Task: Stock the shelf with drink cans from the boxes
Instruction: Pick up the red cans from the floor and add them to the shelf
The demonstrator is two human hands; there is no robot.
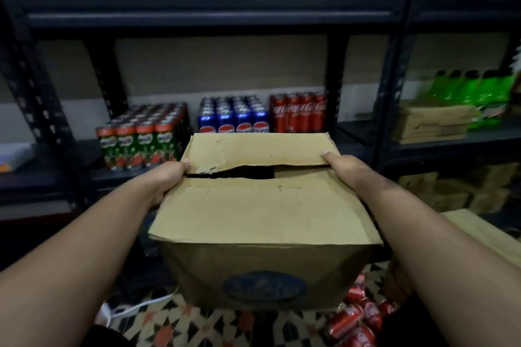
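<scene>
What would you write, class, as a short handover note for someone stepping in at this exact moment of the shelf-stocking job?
Left hand grips the left edge of the cardboard box; right hand grips its right edge.
The box is held up in front of the shelf, flaps nearly closed, contents unseen.
Done: green cans, blue cans and red cans stand in blocks on the shelf.
Left: open this box and shelve what is inside; loose red cans on the floor also wait.
</scene>
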